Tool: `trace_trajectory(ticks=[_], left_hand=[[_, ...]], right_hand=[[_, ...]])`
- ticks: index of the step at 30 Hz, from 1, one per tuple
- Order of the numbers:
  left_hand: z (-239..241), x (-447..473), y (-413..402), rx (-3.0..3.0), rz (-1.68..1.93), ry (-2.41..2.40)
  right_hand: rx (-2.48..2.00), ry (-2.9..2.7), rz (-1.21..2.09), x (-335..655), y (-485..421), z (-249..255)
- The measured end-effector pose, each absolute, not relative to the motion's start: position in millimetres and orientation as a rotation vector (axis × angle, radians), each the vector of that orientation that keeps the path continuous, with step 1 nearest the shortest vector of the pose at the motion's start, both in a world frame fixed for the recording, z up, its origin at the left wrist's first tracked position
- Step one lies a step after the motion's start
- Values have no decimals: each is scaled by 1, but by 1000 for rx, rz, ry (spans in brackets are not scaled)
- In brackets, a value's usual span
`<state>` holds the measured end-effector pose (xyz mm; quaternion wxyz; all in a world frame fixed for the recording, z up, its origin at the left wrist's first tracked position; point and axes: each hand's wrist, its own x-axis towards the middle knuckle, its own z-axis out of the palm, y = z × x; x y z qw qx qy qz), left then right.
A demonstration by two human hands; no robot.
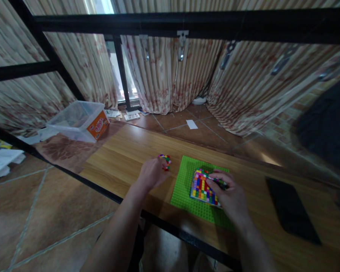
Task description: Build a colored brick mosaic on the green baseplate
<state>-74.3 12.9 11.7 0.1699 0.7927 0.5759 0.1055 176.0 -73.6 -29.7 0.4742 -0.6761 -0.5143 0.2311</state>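
On the wooden table lies a green studded baseplate point(184, 189). A panel of small multicoloured toy bricks point(200, 190) rests on it, covered at its right side by my right hand point(228, 190). The thumb and fingers of that hand pinch a short strip of small dark and coloured toy bricks point(221, 184) just over the panel's upper right part. To the left of the baseplate, my left hand point(153, 173) reaches down at a small cluster of loose toy bricks point(167, 158). Its fingers are curled and partly hidden, and what lies between them is unclear.
A black flat object point(293, 209) lies on the table's right part. Beyond the table's left end, a clear plastic box point(76, 121) with an orange label stands on the floor. A black metal bar point(170, 24) crosses overhead in front of curtains point(170, 75).
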Motion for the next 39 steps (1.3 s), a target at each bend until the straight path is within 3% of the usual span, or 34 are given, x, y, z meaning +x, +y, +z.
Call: trace_trajectory(ticks=[4, 19, 27, 39], left_hand=[[8, -65, 10, 2330, 223, 1722], [-5, -61, 10, 2364, 566, 1567], [9, -46, 7, 2264, 781, 1125], [10, -17, -15, 2067, 787, 886]], right_hand=[[-1656, -1271, 558, 175, -74, -28], [-1612, -1291, 572, 175, -75, -29], [-1509, -1399, 130, 153, -82, -2], [-1429, -1525, 354, 136, -84, 5]])
